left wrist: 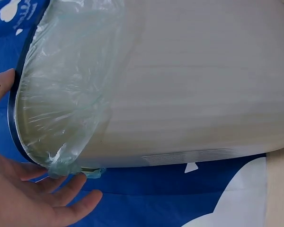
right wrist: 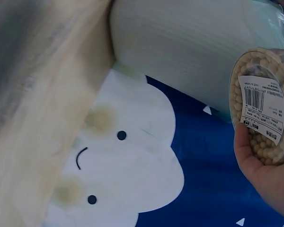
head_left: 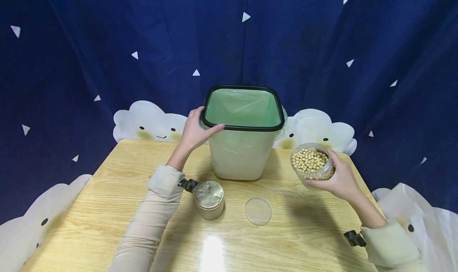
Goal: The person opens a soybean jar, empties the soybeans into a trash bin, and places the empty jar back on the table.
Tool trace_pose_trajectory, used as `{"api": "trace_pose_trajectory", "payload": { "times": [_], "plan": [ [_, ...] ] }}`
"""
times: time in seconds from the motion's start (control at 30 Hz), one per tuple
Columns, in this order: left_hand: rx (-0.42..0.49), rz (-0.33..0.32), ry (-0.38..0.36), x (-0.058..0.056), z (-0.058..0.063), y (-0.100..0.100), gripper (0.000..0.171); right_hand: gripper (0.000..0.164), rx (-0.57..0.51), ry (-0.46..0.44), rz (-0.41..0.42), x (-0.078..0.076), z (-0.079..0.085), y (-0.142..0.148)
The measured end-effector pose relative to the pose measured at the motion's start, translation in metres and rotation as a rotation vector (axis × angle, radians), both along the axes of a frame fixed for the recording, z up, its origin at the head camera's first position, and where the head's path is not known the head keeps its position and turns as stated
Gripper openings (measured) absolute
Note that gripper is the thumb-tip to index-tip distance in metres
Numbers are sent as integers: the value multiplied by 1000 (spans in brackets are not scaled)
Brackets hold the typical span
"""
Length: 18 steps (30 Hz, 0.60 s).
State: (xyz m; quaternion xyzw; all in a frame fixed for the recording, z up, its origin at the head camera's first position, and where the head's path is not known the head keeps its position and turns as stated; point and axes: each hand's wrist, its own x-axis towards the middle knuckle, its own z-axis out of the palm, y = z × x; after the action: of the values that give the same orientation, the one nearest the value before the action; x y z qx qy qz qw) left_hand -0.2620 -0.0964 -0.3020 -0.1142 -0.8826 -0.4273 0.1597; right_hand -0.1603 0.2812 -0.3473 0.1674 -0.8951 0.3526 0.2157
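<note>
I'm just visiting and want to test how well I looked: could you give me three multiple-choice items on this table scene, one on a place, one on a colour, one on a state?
1. Where does the left hand rest?
A. on the rim of the bin
B. on the metal tin
C. flat on the table

2. What colour is the bag lining inside the bin?
A. red
B. light green
C. black

3. In what state is the jar of beans that the right hand holds?
A. sealed with a lid
B. empty
C. open and filled with beans

Answers:
1. A, since the head view shows the fingers laid along the black rim.
2. B, since pale green plastic shows inside the bin and folded over its edge.
3. C, since the beans lie uncovered at its mouth, and a clear lid lies on the table.
</note>
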Motion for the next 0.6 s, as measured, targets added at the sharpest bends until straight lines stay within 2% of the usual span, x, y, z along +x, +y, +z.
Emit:
{"api": "trace_pose_trajectory", "payload": {
  "times": [0.2,0.43,0.6],
  "plan": [
    [28,0,-10,0,-2,0,84,84,-29,28,5,-10,19,-1],
    [44,-1,-15,0,-2,0,84,83,-41,-38,-19,-17,45,-5],
    [47,-8,-27,0,-2,1,84,82,-23,-49,-25,-25,65,-6]
  ]
}}
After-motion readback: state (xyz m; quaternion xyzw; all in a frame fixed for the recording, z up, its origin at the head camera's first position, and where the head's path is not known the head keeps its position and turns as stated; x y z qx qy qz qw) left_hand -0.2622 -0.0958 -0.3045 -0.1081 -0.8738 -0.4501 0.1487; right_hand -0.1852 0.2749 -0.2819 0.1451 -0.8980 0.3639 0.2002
